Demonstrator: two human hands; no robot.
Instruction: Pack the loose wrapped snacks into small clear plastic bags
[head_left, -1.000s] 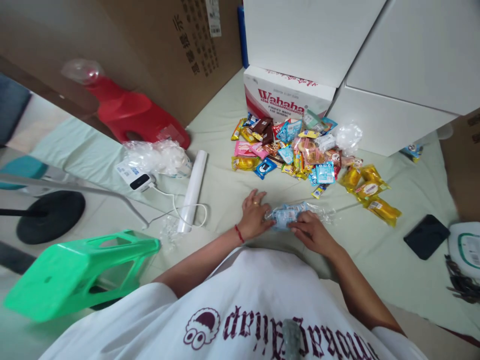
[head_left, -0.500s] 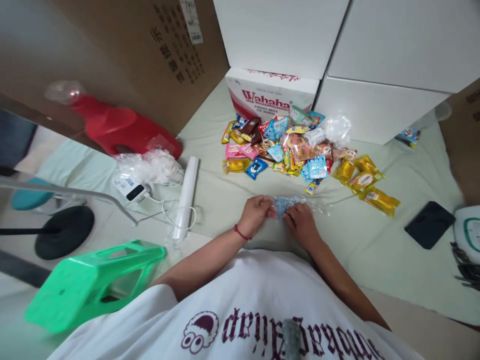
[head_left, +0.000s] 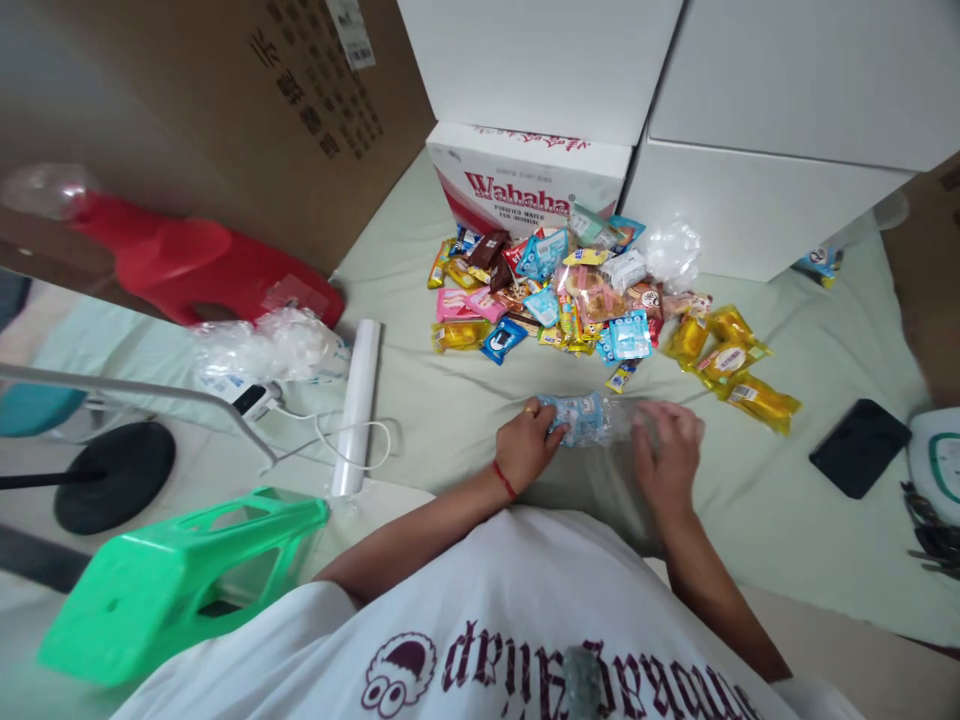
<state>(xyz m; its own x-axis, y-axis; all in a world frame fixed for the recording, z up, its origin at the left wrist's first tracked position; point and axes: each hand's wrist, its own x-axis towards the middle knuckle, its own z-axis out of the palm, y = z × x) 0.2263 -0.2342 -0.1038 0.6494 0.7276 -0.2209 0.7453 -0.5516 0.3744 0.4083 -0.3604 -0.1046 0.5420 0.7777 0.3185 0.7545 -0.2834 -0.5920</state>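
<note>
My left hand point(head_left: 529, 445) is closed on the left end of a clear plastic bag point(head_left: 611, 420) with blue printed snack packets point(head_left: 579, 415) inside. The bag lies sideways just above the cloth, in front of my shirt. At its loose right end, my right hand point(head_left: 670, 450) has its fingers bent around the clear film; motion blurs the fingertips. Beyond both hands spreads a pile of small wrapped snacks point(head_left: 540, 300) in blue, pink, yellow and brown. Several yellow-wrapped snacks point(head_left: 763, 400) lie at the right of the pile.
Behind the pile stand a Wahaha carton point(head_left: 525, 185) and white boxes point(head_left: 750, 210). On the left are a red bottle point(head_left: 202, 260), crumpled plastic point(head_left: 292, 345), a white roll point(head_left: 358, 410) with a cable and a green stool point(head_left: 180, 570). A dark flat object point(head_left: 861, 447) lies right.
My right hand has moved right, away from the left, and the bag between them is stretched out longer. The left hand has turned more knuckles-up. The view has shifted slightly.
</note>
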